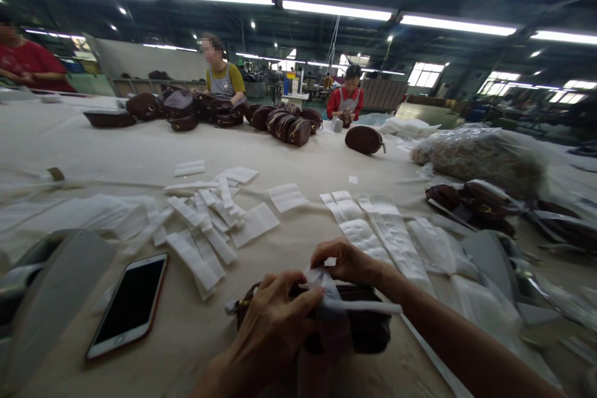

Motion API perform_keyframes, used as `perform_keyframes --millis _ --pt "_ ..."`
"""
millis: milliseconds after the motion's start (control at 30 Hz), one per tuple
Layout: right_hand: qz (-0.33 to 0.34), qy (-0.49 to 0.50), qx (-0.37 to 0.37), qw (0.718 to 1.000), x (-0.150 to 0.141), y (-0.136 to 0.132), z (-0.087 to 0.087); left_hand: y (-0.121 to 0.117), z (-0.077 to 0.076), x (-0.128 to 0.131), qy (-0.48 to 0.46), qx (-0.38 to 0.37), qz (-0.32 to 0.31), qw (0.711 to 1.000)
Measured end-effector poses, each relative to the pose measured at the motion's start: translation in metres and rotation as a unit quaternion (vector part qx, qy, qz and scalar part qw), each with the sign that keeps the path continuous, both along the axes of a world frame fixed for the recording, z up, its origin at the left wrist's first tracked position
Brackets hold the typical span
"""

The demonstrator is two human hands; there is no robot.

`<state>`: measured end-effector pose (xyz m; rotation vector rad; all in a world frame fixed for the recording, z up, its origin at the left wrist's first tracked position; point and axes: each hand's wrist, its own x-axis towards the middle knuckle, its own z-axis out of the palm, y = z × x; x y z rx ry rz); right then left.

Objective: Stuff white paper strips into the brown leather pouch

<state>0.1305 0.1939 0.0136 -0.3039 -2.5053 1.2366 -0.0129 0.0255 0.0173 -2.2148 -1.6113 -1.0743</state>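
Observation:
A dark brown leather bag (368, 329) lies on the table right in front of me. My left hand (273, 320) rests on its left end, fingers curled and pinching a strip of white wrapping paper (354, 307) that crosses the bag's top. My right hand (345, 261) is just behind the bag, fingers closed on the upper end of the same white paper. The bag's near side is hidden by my hands.
A smartphone (128, 306) lies at the left. Loose white paper strips (205, 236) and sheets (387, 233) cover the table's middle. Several brown bags (284, 124) are piled at the far side, where people sit working. A clear plastic sack (480, 158) and wrapped bags (471, 202) sit at the right.

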Motion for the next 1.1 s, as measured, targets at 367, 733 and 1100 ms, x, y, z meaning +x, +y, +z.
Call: perform_keyframes --millis 367,733,1100 --pt "0.039 -0.005 -0.066 0.997 0.000 0.002 -0.003 0.002 -0.002 -0.001 -0.070 -0.054 -0.062 0.994" --pt "0.048 -0.078 -0.237 0.967 0.000 0.011 -0.016 0.006 0.004 -0.001 -0.018 -0.022 -0.071 0.997" --pt "0.002 -0.085 -0.322 0.943 0.025 -0.007 -0.016 0.013 0.032 -0.002 -0.012 -0.031 -0.065 0.997"
